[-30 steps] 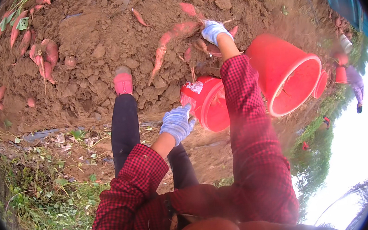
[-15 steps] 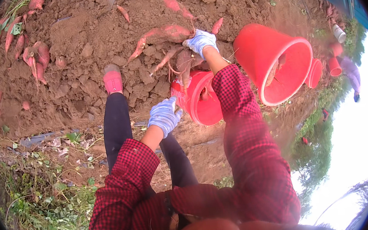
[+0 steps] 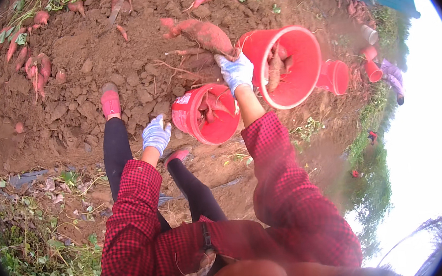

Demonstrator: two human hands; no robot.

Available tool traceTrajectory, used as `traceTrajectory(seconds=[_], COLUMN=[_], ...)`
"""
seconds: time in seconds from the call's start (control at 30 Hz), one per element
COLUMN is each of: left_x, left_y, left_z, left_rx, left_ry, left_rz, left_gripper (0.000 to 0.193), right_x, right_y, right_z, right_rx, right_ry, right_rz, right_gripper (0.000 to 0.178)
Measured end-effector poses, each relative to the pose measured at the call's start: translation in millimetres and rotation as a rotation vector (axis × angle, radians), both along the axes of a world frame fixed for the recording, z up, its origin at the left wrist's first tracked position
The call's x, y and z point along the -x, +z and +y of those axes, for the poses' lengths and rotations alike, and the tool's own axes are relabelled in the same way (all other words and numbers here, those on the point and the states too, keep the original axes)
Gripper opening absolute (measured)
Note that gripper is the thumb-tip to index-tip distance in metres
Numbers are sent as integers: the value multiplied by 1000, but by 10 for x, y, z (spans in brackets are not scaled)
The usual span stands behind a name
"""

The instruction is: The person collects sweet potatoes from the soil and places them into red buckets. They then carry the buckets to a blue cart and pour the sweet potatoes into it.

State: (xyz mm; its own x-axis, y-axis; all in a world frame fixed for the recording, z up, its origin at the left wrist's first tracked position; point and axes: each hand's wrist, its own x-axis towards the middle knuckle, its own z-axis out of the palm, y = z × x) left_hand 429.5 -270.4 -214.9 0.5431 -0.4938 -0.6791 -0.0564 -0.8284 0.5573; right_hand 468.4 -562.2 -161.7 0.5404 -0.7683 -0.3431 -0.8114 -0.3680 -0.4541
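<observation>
One sweet potato cluster (image 3: 209,36) in my right hand (image 3: 236,70), fingers closed around its stem end; fat root points up and left in view, thinner roots trail left, can't tell if they touch the soil (image 3: 82,128). My left hand (image 3: 156,134) holds nothing, fingers loosely extended, just beside the small red bucket (image 3: 182,115). Both hands in blue-and-white gloves, sleeves red-and-black check. Small bucket has sweet potatoes (image 3: 211,109) inside. Larger red bucket (image 3: 252,46) just right of the cluster, pale rim, also has sweet potatoes in it; whether my right hand touches it, can't tell. Another red bucket (image 3: 339,77) past that. Pink shoe (image 3: 110,102) of mine on the soil, left of the small bucket. Farther out: dug-up sweet potatoes (image 3: 39,71) at left, green vines (image 3: 35,265) lower left, person in purple (image 3: 391,78) far right.
</observation>
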Motion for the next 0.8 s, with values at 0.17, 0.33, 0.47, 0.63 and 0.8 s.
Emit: traceTrajectory(seconds=[0.17,0.33,0.47,0.63,0.8], left_x=[198,-133,-249,221,931], left_y=[646,1471,1825,1702,1531], left_z=[307,1105,2071,3317,4159], left_rx=[213,317,121,-231,-371], left_ry=[29,307,441,423,378], left_rz=[109,-95,-191,-195,-17], left_gripper=[40,32,36,36,36], right_x=[806,2124,3247,4494,5477], right_y=[1201,2002,2522,2933,2944], right_z=[-110,-38,160,446,707], right_rx=[208,0,123,81,-154], right_ry=[0,-129,-96,-24,-63], right_rz=[-159,-148,396,708,964], right_gripper=[54,54,52,45,46])
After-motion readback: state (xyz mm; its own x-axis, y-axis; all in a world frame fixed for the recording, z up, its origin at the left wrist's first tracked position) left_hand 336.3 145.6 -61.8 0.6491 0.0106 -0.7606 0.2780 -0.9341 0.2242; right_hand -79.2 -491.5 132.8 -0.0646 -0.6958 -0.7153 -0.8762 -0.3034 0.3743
